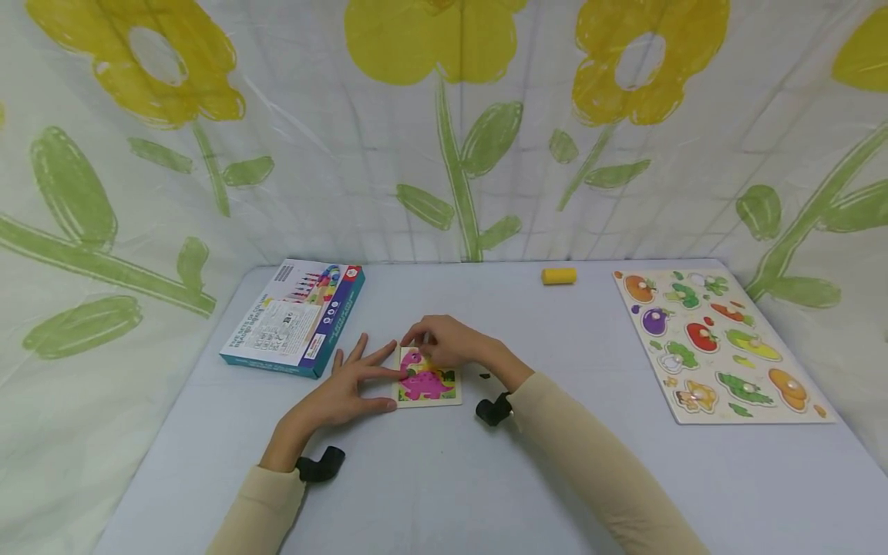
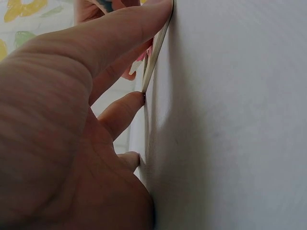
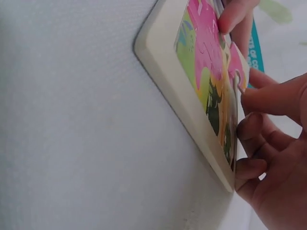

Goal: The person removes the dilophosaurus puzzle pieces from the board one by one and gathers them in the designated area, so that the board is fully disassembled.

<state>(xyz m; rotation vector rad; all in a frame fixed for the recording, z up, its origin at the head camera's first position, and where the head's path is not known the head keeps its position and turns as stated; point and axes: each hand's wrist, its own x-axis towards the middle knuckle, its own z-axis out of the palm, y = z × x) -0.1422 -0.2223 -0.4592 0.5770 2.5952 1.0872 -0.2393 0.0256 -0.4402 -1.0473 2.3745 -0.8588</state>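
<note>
A small wooden puzzle (image 1: 444,401) with a pale frame and a pink dinosaur picture lies on the table between both hands. My left hand (image 1: 340,397) has its fingers spread; the thumb touches the frame's lower left edge and the index finger rests on the picture. From the upper side, my right hand (image 1: 449,341) reaches over the puzzle. Between its thumb and fingers it pinches a pink puzzle piece (image 3: 236,64), which stands tilted above the board in the right wrist view. In the left wrist view the puzzle (image 2: 152,64) appears edge-on, mostly behind the thumb.
At the left lies a blue and white box (image 1: 291,320). A yellow cylinder (image 1: 559,276) lies near the back edge. A large vegetable puzzle board (image 1: 666,401) lies at the right. Beside the right wrist is a small dark object (image 1: 485,376). A flowered curtain (image 1: 312,193) hangs behind the table.
</note>
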